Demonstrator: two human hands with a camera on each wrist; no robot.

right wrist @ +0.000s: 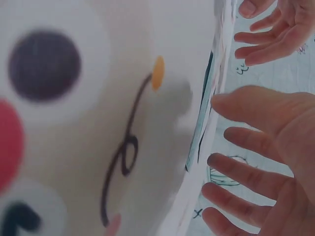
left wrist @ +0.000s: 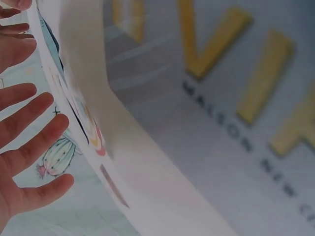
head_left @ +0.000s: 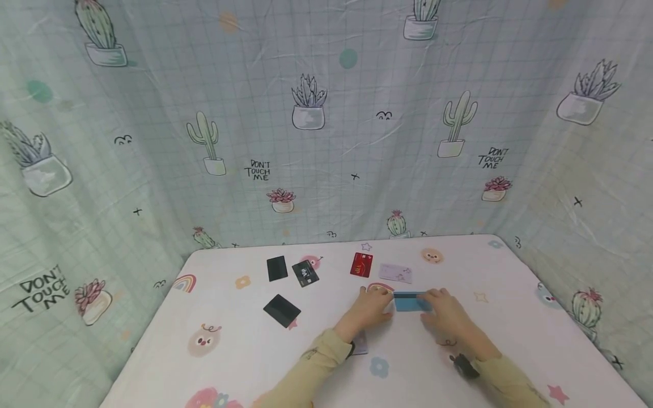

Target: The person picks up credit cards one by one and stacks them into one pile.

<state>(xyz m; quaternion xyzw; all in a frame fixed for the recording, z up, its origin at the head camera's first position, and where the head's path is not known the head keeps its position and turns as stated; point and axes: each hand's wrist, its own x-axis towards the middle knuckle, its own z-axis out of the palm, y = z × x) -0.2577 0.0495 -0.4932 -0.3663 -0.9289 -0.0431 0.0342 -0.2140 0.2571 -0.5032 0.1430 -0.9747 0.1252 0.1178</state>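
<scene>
A blue card (head_left: pixel 406 305) with a dark stripe along its far edge lies flat on the table between both hands. My left hand (head_left: pixel 371 307) is at its left end, with fingers spread in the left wrist view. At the opposite end, my right hand (head_left: pixel 448 311) overlaps the card's corner; its fingers are extended and apart in the right wrist view, thumb nearest the card. Under my left wrist lies a pale lilac-grey card (head_left: pixel 360 344), mostly hidden by the arm. Up close, this card (left wrist: pixel 197 132) shows large gold letters.
Behind the hands lie a red card (head_left: pixel 361 264) and a lilac card (head_left: pixel 395 272). On the left are a black card (head_left: pixel 277 268), a black card with lettering (head_left: pixel 305 273) and another black card (head_left: pixel 282 310). A patterned cloth (head_left: pixel 326 147) hangs behind the table.
</scene>
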